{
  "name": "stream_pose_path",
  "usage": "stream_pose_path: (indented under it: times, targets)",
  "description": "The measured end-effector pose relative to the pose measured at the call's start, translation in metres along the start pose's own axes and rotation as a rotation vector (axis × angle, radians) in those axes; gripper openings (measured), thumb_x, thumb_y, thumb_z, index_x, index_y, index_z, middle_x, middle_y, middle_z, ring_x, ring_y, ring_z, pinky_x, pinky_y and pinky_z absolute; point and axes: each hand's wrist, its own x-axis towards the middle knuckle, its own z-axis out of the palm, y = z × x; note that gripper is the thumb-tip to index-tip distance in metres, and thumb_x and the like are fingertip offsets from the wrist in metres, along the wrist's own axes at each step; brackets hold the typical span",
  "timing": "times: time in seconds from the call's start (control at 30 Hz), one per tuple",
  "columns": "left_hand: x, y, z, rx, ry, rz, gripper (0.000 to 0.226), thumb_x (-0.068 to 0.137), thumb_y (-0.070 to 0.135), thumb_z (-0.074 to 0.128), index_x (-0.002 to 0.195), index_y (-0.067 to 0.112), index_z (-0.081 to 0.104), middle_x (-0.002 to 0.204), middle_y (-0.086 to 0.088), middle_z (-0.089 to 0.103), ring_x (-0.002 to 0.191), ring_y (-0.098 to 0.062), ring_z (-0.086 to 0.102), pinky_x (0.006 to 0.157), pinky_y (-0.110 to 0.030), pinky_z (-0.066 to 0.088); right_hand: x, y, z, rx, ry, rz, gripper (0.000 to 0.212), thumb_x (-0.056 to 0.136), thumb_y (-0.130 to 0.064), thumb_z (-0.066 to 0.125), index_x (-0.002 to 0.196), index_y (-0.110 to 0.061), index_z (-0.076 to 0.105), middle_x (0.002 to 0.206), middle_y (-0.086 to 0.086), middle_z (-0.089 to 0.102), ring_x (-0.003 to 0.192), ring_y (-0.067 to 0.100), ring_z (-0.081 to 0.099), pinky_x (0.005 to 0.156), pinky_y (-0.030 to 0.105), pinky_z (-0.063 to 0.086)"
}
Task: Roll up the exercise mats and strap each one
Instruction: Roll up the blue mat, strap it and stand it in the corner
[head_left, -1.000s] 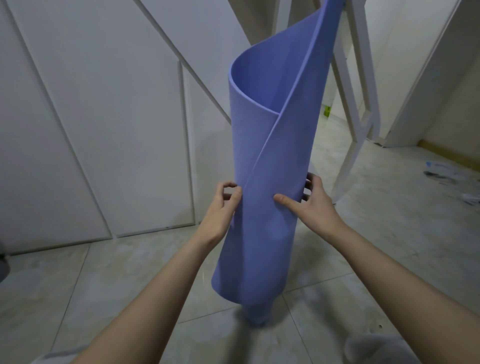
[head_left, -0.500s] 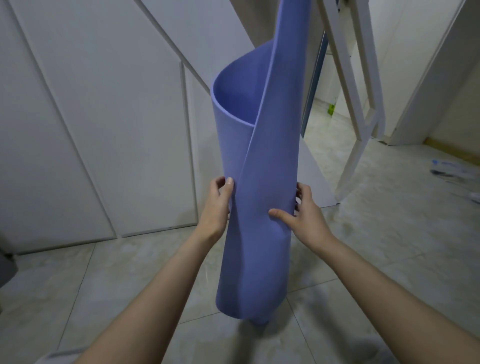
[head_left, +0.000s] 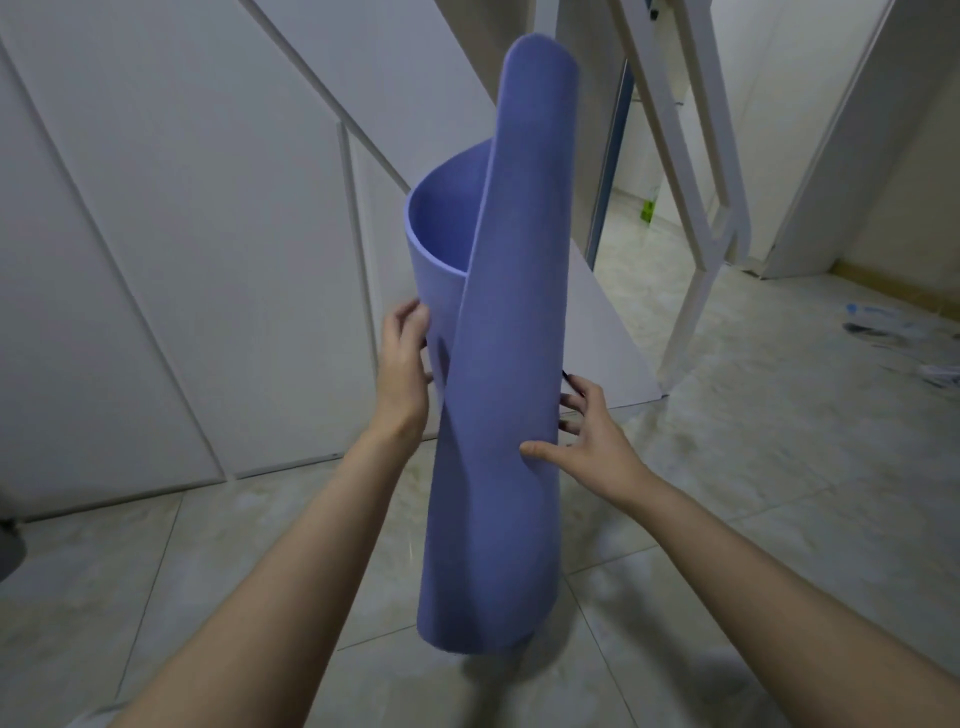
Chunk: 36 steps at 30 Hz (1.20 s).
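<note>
Since half a second ago the mat (head_left: 506, 364) has dropped and tipped in view: its tall outer flap, which ran off the top of the picture, now shows its rounded top corner. The left hand (head_left: 402, 364) has slid up the left side of the roll, while the right hand (head_left: 592, 436) sits lower on the right side. The left hand's fingers curl against the edge of the inner layer. The right hand holds the outer layer with its thumb pressed flat on the front and its fingers spread wide round the back.

The mat hangs upright between the hands over the tiled floor (head_left: 753, 493), in front of the white panelled wall (head_left: 182, 234); whether its lower end touches the floor cannot be told. The roll is loose and skewed (more a cone than a tube), so it probably needs tightening and squaring before any strap goes on. No strap is in sight.
</note>
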Motion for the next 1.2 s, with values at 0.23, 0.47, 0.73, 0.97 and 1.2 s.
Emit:
stream_pose_path:
  times: [0.23,0.47,0.73,0.97,1.2]
  targets:
    - [0.005,0.031,0.006,0.093,-0.033,-0.050,0.043,0.096,0.059,0.026,0.118,0.027,0.044,0.105,0.009,0.056,0.094,-0.011,0.056,0.086,-0.042,0.049,0.002,-0.022,-0.008,0.096,-0.059,0.073,0.062,0.088,-0.055,0.044,0.142,-0.029,0.028,0.129,-0.003,0.051,0.104,0.006,0.057,0.076,0.019,0.045]
    - [0.023,0.045,0.006,0.126,0.026,-0.136,0.050,0.082,0.060,0.047,0.113,0.020,0.046,0.114,0.001,0.053,0.103,-0.021,0.052,0.096,-0.054,0.044,0.007,-0.029,-0.003,0.077,-0.048,0.126,0.044,0.097,-0.052,0.028,0.130,-0.025,0.036,0.113,-0.007,0.056,0.106,0.017,0.059,0.074,0.028,0.051]
    - [0.006,0.015,0.011,0.167,0.031,-0.114,0.045,0.075,0.062,0.036,0.102,0.027,0.044,0.101,0.007,0.056,0.103,-0.022,0.057,0.096,-0.052,0.045,0.002,-0.014,0.010,0.052,0.008,0.183,0.049,0.096,-0.052,0.032,0.132,-0.020,0.032,0.122,0.006,0.054,0.108,0.024,0.056,0.099,0.045,0.044]
    - [0.003,0.015,0.018,0.202,-0.057,-0.152,0.022,0.097,0.048,0.032,0.103,0.030,0.042,0.095,0.014,0.052,0.095,-0.013,0.055,0.096,-0.048,0.046,0.006,-0.025,0.001,0.087,0.176,0.079,0.059,0.088,-0.054,0.047,0.117,-0.003,0.043,0.114,0.005,0.055,0.098,0.014,0.056,0.086,0.032,0.048]
    - [-0.003,0.015,0.028,0.182,-0.163,-0.153,0.026,0.099,0.047,0.032,0.115,0.029,0.041,0.094,0.018,0.048,0.084,-0.001,0.050,0.091,-0.043,0.045,0.005,-0.087,-0.003,0.038,0.315,-0.049,0.103,0.069,-0.061,0.070,0.145,-0.012,0.019,0.146,0.001,0.031,0.129,0.018,0.041,0.105,0.039,0.040]
